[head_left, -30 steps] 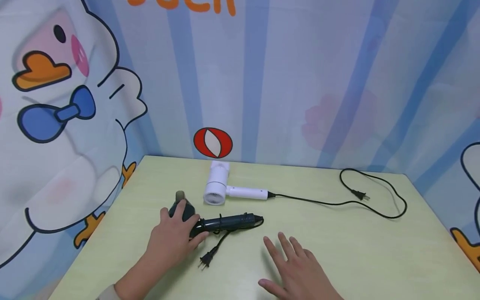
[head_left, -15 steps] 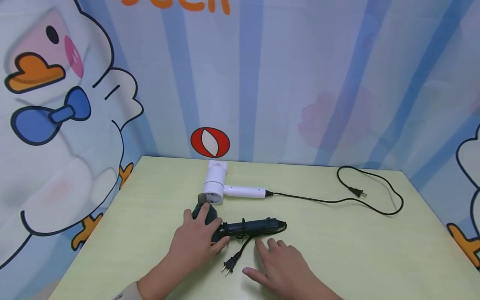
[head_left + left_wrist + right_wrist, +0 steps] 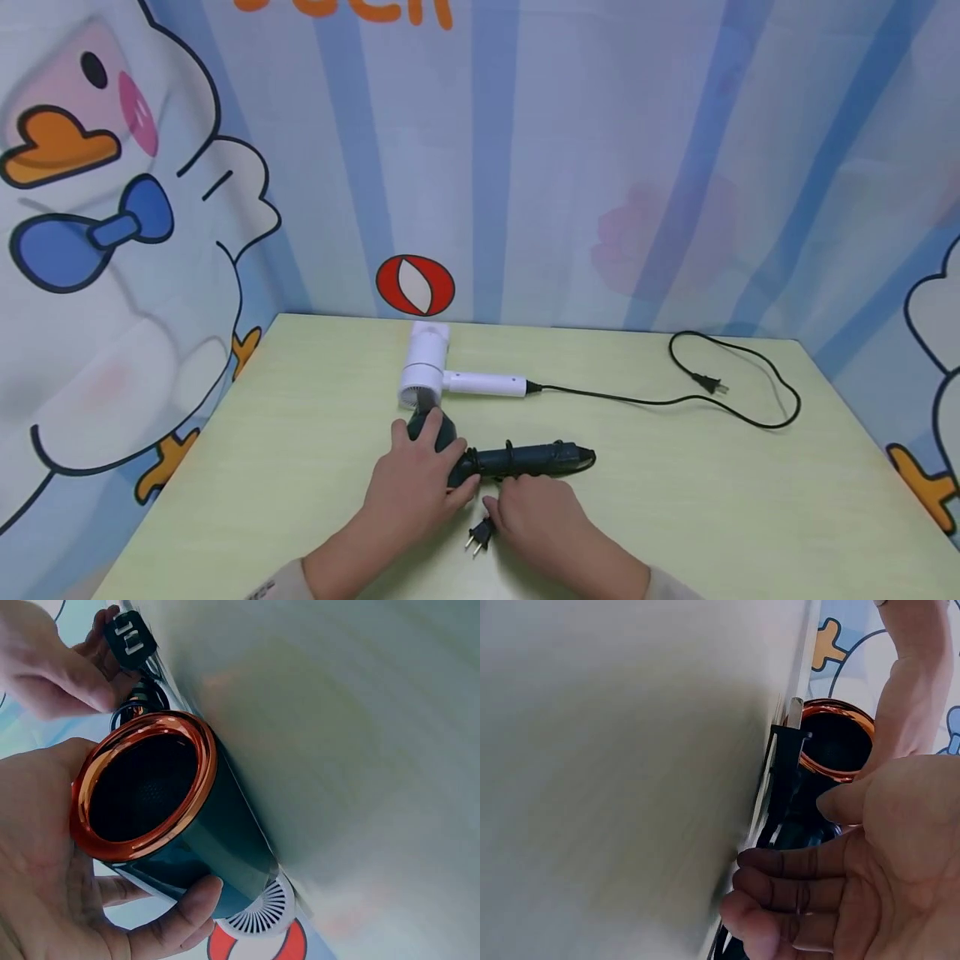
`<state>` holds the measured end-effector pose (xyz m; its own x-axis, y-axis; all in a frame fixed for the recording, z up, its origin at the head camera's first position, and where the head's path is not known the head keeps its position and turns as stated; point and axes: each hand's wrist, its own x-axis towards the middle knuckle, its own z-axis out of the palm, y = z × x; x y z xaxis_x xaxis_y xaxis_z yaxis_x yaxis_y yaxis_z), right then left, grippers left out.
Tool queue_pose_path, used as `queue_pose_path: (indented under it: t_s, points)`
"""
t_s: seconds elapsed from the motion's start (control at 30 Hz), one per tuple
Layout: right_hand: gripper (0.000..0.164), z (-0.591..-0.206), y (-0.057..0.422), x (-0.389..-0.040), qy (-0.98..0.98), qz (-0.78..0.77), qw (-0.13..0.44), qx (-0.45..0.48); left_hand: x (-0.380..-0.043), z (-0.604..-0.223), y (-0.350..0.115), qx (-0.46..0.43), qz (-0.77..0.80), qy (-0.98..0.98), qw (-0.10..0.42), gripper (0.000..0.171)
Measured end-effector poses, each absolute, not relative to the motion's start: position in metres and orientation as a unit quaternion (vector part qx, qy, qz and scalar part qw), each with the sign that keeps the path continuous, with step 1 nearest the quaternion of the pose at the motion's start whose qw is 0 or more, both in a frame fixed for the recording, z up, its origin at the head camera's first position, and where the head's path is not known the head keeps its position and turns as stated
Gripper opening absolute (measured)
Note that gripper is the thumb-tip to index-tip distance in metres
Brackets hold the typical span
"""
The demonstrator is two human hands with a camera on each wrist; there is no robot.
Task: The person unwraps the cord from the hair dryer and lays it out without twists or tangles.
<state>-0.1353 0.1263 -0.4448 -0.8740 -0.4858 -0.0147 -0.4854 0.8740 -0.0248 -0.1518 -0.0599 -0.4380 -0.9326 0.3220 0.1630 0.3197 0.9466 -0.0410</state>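
Two-pin plug (image 3: 480,532): black, prongs angled down-left in the head view
Right hand (image 3: 538,507): curled at the plug's cord (image 3: 769,825); cannot tell whether it grasps it
Left hand (image 3: 415,482): grasping the barrel of the dark green hair dryer (image 3: 528,459)
Dryer's place: on the pale table (image 3: 712,492), handle pointing right
White hair dryer (image 3: 426,363): just behind, black power cord (image 3: 626,401) looping right

And there's a pale yellow-green rectangular table (image 3: 675,500), with a wrinkled blue-striped cloth backdrop (image 3: 570,167) beyond its far edge, a white cartoon duck (image 3: 135,367) printed left!
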Motion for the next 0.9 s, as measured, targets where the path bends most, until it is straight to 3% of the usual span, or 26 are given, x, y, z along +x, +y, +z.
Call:
queue_pose_path:
  t_s: [0.17, 0.4, 0.9]
  points:
    - [0.051, -0.445, 0.118, -0.138, 0.977, -0.004, 0.029, -0.211, -0.152, -0.439, -0.054, -0.163, 0.005, -0.983, 0.082, 0.049]
    - [0.045, -0.447, 0.111, -0.142, 0.979, 0.017, 0.06, -0.196, -0.152, -0.437, -0.05, -0.162, 0.004, -0.984, 0.075, 0.049]
    - [0.035, -0.446, 0.104, -0.143, 0.978, 0.033, 0.057, -0.199, -0.151, -0.437, -0.048, -0.154, 0.012, -0.986, 0.064, 0.051]
